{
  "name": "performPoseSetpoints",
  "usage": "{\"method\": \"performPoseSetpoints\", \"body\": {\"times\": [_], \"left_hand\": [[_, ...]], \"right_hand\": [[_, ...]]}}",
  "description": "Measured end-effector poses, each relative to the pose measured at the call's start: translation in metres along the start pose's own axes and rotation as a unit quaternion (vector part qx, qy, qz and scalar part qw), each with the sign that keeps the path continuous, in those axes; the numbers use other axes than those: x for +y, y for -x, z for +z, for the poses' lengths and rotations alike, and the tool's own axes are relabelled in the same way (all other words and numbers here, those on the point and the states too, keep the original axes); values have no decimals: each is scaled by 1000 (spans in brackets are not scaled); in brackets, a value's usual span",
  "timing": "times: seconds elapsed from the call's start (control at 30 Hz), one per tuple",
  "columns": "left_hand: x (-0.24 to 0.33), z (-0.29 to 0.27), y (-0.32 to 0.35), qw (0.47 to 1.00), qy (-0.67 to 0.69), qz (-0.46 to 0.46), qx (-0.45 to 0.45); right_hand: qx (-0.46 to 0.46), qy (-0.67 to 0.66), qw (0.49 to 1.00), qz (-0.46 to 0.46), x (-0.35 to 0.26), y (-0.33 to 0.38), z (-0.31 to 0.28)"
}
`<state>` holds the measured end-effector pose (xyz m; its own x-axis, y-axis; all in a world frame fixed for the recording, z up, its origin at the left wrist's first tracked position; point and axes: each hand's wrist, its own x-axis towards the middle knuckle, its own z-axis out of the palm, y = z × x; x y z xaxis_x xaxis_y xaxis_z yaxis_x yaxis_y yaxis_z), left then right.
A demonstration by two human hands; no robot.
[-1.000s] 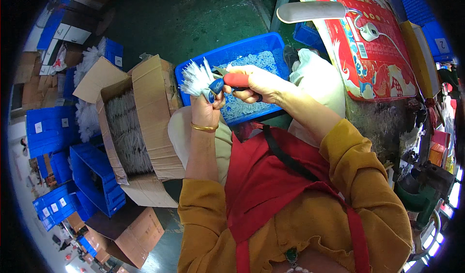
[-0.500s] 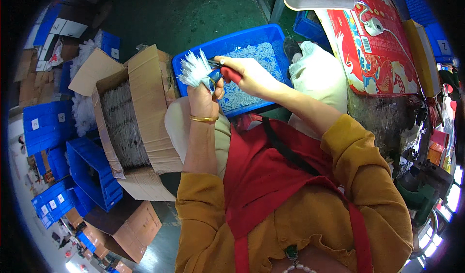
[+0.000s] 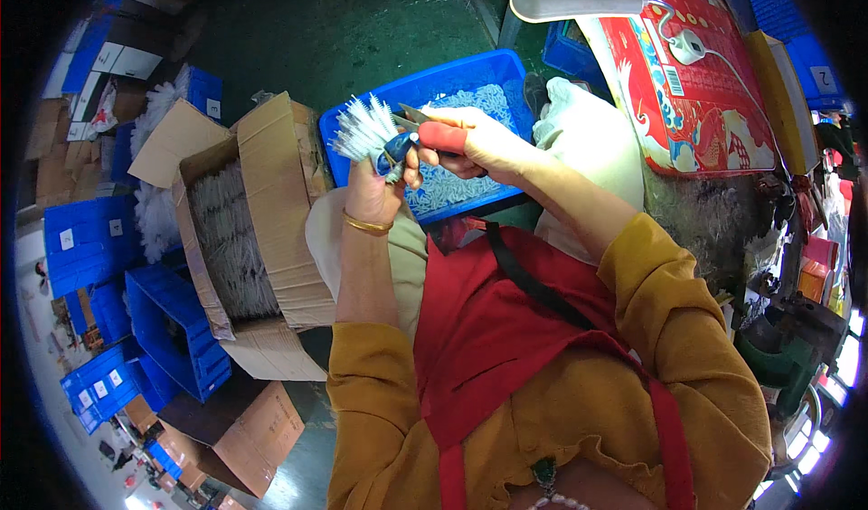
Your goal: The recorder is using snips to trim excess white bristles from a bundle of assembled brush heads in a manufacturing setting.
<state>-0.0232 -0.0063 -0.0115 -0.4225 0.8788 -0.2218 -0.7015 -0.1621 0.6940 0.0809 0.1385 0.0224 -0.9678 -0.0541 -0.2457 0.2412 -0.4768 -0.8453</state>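
Left hand (image 3: 372,189) fisted around white bristle bundle (image 3: 362,130), tips fanning up-left over the blue bin (image 3: 362,121), while right hand (image 3: 470,144) pinches blue-handled snips (image 3: 402,144) just right of it, blades crossing the bundle's long axis.

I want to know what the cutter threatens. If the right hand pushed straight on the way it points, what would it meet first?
Probably the bundle of white strands held in the left hand; the right hand points its snips leftward at it.
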Motion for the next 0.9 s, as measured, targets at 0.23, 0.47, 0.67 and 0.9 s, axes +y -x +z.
{"method": "performPoseSetpoints", "body": {"times": [0.23, 0.47, 0.67, 0.9], "left_hand": [[-4, 5, -8, 996, 82, 18, 21], [-13, 10, -13, 972, 229, -23, 48], [-18, 6, -11, 961, 269, -49, -42], [-18, 18, -13, 972, 225, -9, -65]], "right_hand": [[89, -13, 995, -40, -6, -5, 19], [139, 8, 988, -61, -6, -13, 15], [161, -53, 985, -35, -3, -13, 16], [209, -94, 966, -120, -6, -10, 25]]}}
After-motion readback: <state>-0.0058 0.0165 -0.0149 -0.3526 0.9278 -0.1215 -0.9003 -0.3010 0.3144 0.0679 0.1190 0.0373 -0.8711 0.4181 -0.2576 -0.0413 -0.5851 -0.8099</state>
